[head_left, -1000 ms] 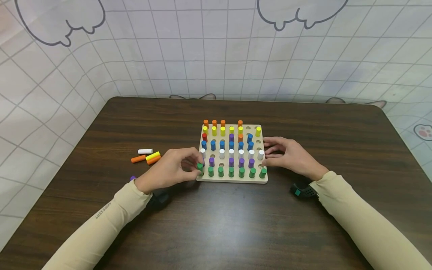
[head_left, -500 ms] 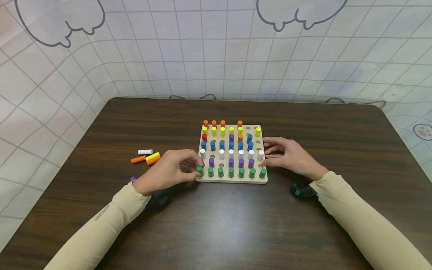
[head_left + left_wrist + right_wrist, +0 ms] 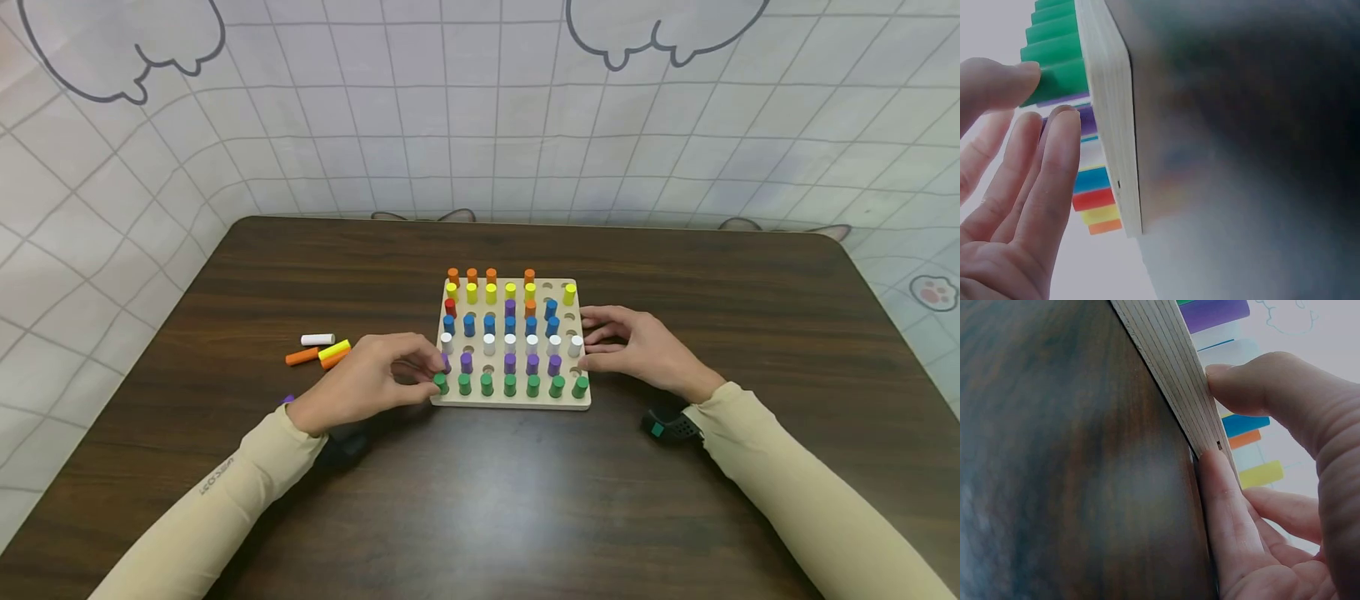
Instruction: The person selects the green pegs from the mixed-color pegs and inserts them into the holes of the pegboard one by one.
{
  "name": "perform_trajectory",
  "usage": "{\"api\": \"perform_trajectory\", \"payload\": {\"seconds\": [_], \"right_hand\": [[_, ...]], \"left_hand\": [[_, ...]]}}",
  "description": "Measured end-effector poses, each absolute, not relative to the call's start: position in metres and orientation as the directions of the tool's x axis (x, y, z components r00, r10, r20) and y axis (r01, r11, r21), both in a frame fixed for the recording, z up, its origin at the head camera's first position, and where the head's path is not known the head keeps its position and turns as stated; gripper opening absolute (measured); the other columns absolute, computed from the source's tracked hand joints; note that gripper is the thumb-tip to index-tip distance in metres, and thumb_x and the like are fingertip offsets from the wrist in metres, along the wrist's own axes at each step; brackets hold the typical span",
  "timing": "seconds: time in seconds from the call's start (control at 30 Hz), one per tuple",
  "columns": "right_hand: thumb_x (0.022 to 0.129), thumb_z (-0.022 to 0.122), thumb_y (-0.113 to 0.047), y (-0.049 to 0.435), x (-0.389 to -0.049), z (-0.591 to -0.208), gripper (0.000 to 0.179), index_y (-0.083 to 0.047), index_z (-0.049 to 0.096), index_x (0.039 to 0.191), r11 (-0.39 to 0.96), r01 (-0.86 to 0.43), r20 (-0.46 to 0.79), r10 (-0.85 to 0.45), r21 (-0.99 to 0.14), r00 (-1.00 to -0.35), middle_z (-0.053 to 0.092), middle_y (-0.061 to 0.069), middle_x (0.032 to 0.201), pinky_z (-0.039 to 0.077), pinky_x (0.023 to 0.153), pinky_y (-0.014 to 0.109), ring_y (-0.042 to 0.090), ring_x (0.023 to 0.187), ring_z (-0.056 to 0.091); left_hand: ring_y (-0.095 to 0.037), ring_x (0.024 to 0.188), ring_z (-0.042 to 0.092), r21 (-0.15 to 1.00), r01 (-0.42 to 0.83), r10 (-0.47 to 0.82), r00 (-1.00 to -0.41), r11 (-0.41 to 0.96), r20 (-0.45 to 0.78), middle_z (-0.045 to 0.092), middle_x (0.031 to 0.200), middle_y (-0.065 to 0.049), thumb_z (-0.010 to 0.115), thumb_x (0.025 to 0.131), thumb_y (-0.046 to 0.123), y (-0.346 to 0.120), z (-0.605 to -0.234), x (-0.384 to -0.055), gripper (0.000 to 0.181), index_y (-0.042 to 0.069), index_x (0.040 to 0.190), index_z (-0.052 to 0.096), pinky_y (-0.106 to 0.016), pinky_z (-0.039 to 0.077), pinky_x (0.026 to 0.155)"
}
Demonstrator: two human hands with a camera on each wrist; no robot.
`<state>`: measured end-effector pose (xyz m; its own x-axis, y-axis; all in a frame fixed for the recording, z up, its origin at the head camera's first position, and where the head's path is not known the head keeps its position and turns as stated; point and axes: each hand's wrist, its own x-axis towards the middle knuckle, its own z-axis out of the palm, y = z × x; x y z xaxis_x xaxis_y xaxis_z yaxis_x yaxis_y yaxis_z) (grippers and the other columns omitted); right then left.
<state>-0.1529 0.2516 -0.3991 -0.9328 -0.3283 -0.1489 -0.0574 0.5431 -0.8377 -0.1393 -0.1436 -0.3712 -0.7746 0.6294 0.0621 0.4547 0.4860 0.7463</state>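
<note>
A light wooden pegboard (image 3: 517,402) stands on the table with rows of coloured pegs in its holes. At its front left corner, the thumb of my left hand (image 3: 372,377) touches an upright green peg (image 3: 441,384), the end one of the green row. The left fingertips are apart from the thumb, close to a purple peg (image 3: 1087,119) behind it. My right hand (image 3: 639,348) rests against the board's right edge, thumb at the top edge and a fingertip (image 3: 1216,465) on the side face. Part of the left-end purple peg is hidden by my left fingers.
Left of the board lie a white peg (image 3: 318,340), a yellow peg (image 3: 334,350) and two orange pegs, one of them (image 3: 302,357) farther left. A purple peg (image 3: 288,399) is partly hidden behind my left wrist. Several board holes hold no peg. A grid-patterned cloth (image 3: 480,108) hangs behind the table.
My left hand has lowered the green peg into the front left corner hole, and its fingertips have parted from the peg. My right hand has stayed at the board's edge.
</note>
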Motion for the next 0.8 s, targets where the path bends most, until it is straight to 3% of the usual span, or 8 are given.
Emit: {"api": "perform_trajectory", "payload": {"seconds": [0.37,0.6,0.8], "right_hand": [[0.088,0.082,-0.039,0.254,-0.149,-0.407,0.075,-0.014,0.050,0.151,0.568,-0.063,-0.142,-0.310,-0.821,-0.940,0.067,0.006,0.134,0.054,0.090,0.016,0.021,0.116,0.064],[0.089,0.080,-0.044,0.256,-0.151,-0.409,0.073,-0.017,0.051,0.151,0.583,-0.057,-0.154,-0.306,-0.810,-0.939,0.067,0.004,0.133,0.054,0.092,0.019,0.020,0.117,0.064],[0.088,0.082,-0.040,0.260,-0.147,-0.410,0.077,-0.014,0.049,0.152,0.564,-0.044,-0.176,-0.330,-0.825,-0.927,0.065,0.006,0.137,0.053,0.092,0.014,0.022,0.121,0.063]], "left_hand": [[-0.010,0.091,0.073,0.676,0.513,0.581,-0.800,0.529,0.152,0.076,0.103,0.002,0.082,0.088,0.012,-0.162,-0.364,-0.147,0.020,0.013,0.106,0.072,-0.032,0.064,0.087],[-0.002,0.087,0.070,0.606,0.509,0.478,-0.848,0.611,0.230,0.075,0.100,0.009,0.077,0.094,0.021,-0.185,-0.359,-0.150,0.010,0.023,0.102,0.072,-0.037,0.064,0.083],[-0.010,0.095,0.073,0.568,0.491,0.393,-0.871,0.661,0.296,0.075,0.108,0.004,0.077,0.094,0.020,-0.204,-0.362,-0.154,0.010,0.022,0.103,0.073,-0.023,0.060,0.080]]}}
